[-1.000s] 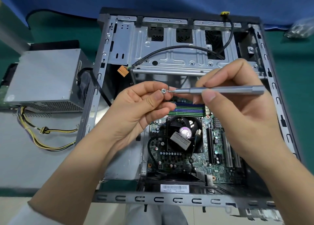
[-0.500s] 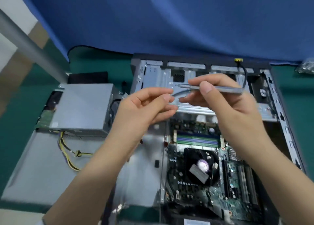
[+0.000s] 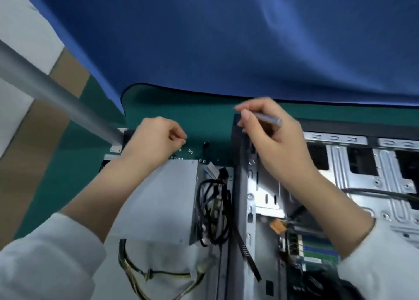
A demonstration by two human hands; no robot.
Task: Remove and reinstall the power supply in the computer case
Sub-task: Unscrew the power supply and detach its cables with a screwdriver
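The grey power supply lies on the green mat left of the open computer case, its black cable bundle trailing toward the case. My left hand hovers over the supply's far edge with its fingertips pinched together on a small screw that is barely visible. Several loose screws lie on the mat just below those fingertips. My right hand grips a slim grey screwdriver above the case's far left corner.
A blue cloth hangs behind the mat. A grey metal pole slants in from the left. Yellow and black wires loop below the power supply. The motherboard shows at the lower right inside the case.
My left hand took the screw off the screwdriver tip and carried it left to the loose screws. My right hand lifted the screwdriver toward the case's far corner. The view swung up and left.
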